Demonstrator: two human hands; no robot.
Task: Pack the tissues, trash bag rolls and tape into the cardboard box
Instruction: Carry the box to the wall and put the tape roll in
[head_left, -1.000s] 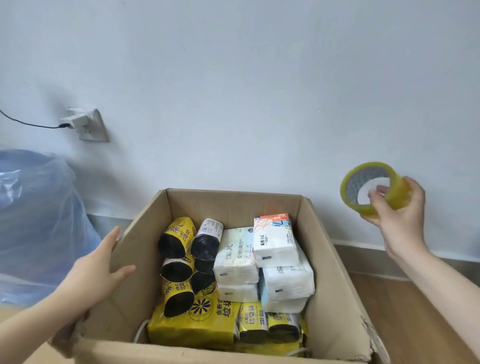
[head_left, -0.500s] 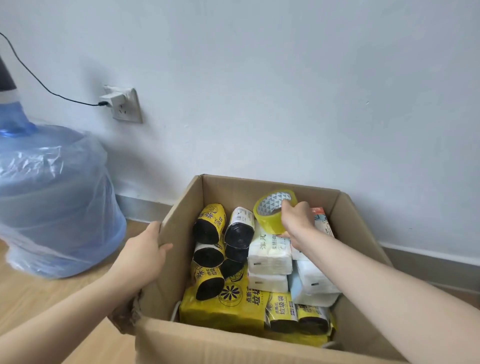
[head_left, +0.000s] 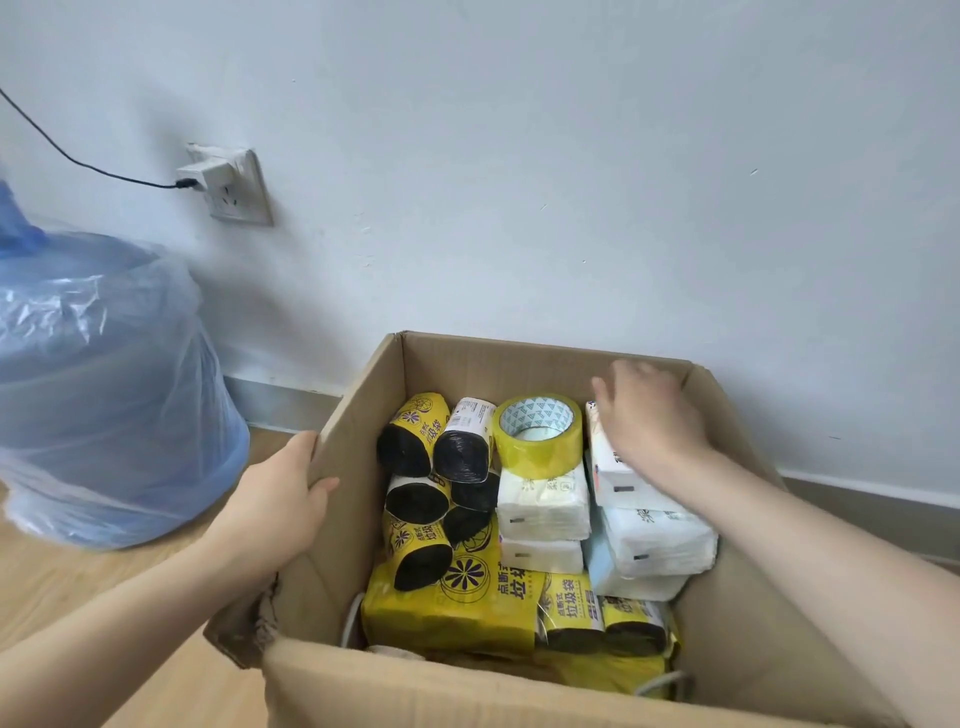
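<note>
Blue plastic wraps a water jug (head_left: 98, 389) on the wooden floor at nine o'clock of the cardboard box (head_left: 737, 639). At the box's left wall the left hand (head_left: 275, 499) has its grip closed over the rim, thumb inside. Within, black trash bag rolls (head_left: 441, 467) in yellow and white sleeves fill the nine o'clock side, with yellow packs (head_left: 457, 603) of them along six o'clock. At twelve o'clock the yellow tape (head_left: 537, 435) rests on white tissue packs (head_left: 545, 504) stacked through the centre and three o'clock side. Just beside the tape, the right hand (head_left: 649, 415) hovers with fingers loosely spread, holding nothing, above the rightmost pack.
</note>
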